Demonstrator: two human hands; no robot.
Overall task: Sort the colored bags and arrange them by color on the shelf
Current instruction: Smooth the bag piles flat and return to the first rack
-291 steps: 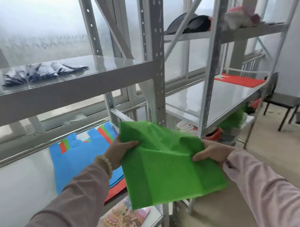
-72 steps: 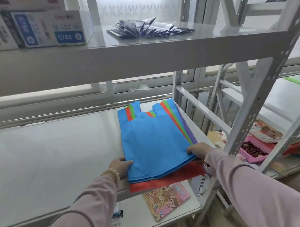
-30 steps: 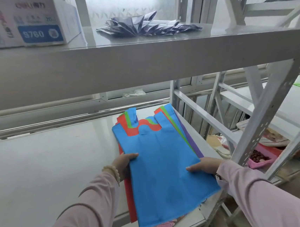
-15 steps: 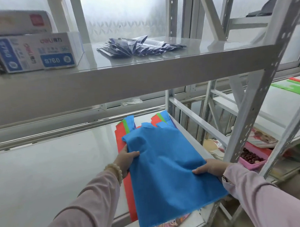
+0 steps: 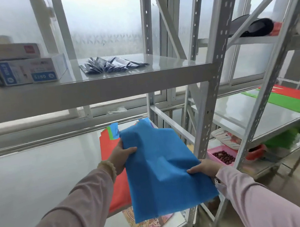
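- The left hand (image 5: 121, 157) is closed on the left edge of a blue bag (image 5: 162, 169), thumb lying on top of the fabric and the other fingers tucked out of sight beneath it.
- The right hand (image 5: 205, 168) pinches the bag's right edge lower down, thumb pressed on top and the rest of the fingers hidden under the cloth.
- Between the two hands the blue bag hangs flat but rumpled, with a raised fold near the right thumb; its bottom edge droops toward the person, past the front of the shelf (image 5: 32, 179).
- The bag's far end, where the handles are, reaches over the pile of bags (image 5: 110, 150) lying at the right end of that shelf; whether it touches the pile I cannot tell.
- In that pile a red bag (image 5: 119, 193) shows widest, just left of and under the blue one, with slivers of green and blue at its far end.
- Both sleeves are pale pink, and a bead bracelet (image 5: 108, 169) circles the left wrist.
- On the next rack to the right, well apart from the hands, a green bag (image 5: 280, 101) lies flat on a shelf, with another red bag (image 5: 297, 92) just behind it.
- On the shelf above the hands sit some boxes (image 5: 24, 70) and a fan of dark packets (image 5: 111, 65).
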